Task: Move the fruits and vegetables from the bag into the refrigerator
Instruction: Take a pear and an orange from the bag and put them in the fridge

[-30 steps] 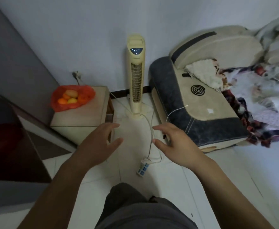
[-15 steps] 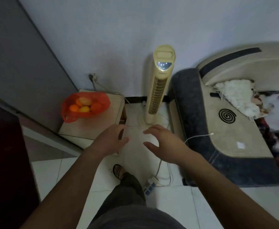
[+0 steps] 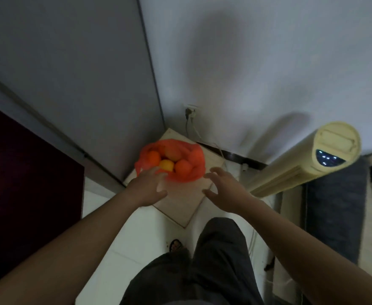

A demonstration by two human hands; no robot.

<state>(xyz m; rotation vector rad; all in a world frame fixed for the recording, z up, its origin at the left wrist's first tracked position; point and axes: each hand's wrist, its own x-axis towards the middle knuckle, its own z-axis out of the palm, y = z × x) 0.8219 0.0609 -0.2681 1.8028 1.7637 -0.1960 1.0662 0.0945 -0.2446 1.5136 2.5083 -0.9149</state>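
Note:
An orange plastic bag [image 3: 194, 164] lies open on a low beige cabinet [image 3: 183, 203] in the corner. Inside it I see two orange fruits [image 3: 153, 158], a yellow one [image 3: 167, 165] and a paler one at the back. My left hand [image 3: 147, 187] is stretched out with straight fingers at the bag's near left edge. My right hand [image 3: 223, 189] hovers over the cabinet top just right of the bag, fingers spread, holding nothing. The grey refrigerator [image 3: 70, 69] stands to the left with its door closed.
A cream tower fan [image 3: 308, 164] stands to the right of the cabinet. A wall socket with a plug and cable [image 3: 189, 112] sits above the bag. A dark maroon panel [image 3: 26, 181] fills the left. A grey-edged cushion [image 3: 335, 208] lies at the right edge. My legs are below.
I have stepped closer to the cabinet and turned left. Both hands have moved forward from mid-air above the floor to the bag, the left one reaching its edge.

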